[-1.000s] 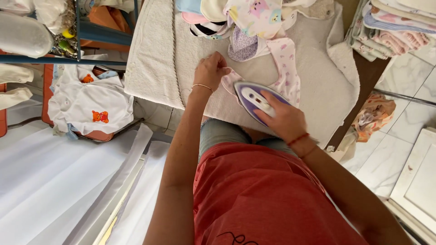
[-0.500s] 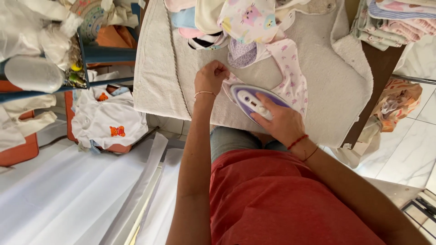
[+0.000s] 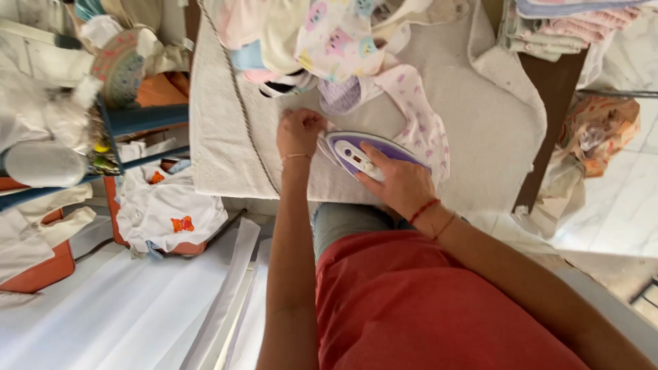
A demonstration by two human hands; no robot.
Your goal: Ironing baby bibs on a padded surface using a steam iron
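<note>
My right hand [image 3: 401, 183] grips the handle of a purple and white iron [image 3: 356, 153] that rests on a small white garment with pink print [image 3: 418, 116]. The garment lies on a table covered with a white towel [image 3: 219, 137]. My left hand [image 3: 299, 131], fingers curled, presses down on the garment's edge just left of the iron's tip. A thin bracelet circles my left wrist and red threads my right. A grey cord [image 3: 240, 96] runs across the towel to the left of my left hand.
A heap of small printed baby clothes [image 3: 329, 34] lies at the far side of the table. Folded clothes [image 3: 555, 24] are stacked at the upper right. A basket with white garments [image 3: 168, 212] stands on the floor to the left, beside a blue rack [image 3: 137, 116].
The view has shifted, so the table sits a little lower and further right in the picture. My hands stay on the garment and the iron, in nearly the same pose.
</note>
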